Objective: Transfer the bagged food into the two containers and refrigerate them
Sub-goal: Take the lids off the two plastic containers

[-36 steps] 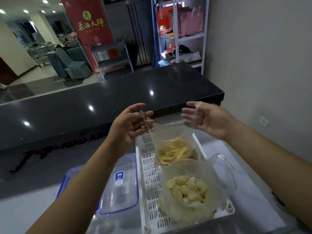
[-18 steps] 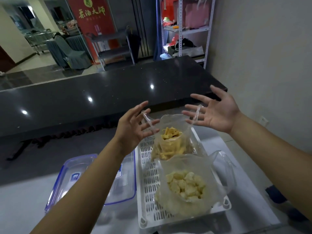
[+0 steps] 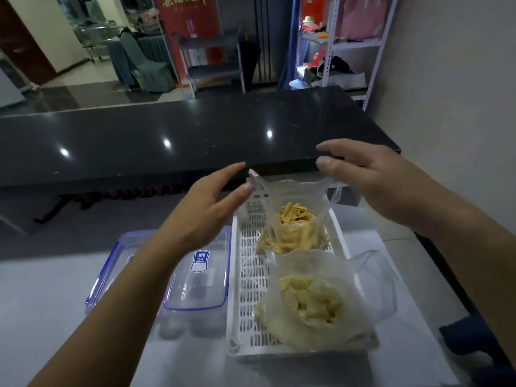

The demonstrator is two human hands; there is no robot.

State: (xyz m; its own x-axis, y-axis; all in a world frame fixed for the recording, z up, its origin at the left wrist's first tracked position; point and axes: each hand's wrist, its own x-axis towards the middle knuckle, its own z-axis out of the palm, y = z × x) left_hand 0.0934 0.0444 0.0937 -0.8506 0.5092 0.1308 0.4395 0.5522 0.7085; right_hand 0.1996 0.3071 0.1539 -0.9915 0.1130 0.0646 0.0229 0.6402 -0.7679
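Note:
Two clear plastic bags sit in a white perforated tray point(image 3: 245, 277). The far bag point(image 3: 293, 227) holds yellow strips and the near bag point(image 3: 310, 300) holds pale yellow chunks. My left hand point(image 3: 212, 208) hovers palm down at the far bag's left handle, fingers apart, thumb tip touching the upright handle. My right hand point(image 3: 371, 180) is spread over the bag's right side, and the right handle loop hangs loose below it. Two clear containers with blue-rimmed lids stand left of the tray: one point(image 3: 198, 277) beside it, the other point(image 3: 111, 261) partly hidden by my left forearm.
The tray and containers rest on a white table point(image 3: 55, 303). A long black counter point(image 3: 195, 135) runs across just beyond it. A grey wall point(image 3: 446, 79) is on the right, with metal shelving point(image 3: 335, 51) behind. A dark object point(image 3: 469, 336) lies past the table's right edge.
Both hands have turned from spread and raised to palm down and come lower over the far bag. The handles have slipped off the fingers, and the bag has settled into the tray.

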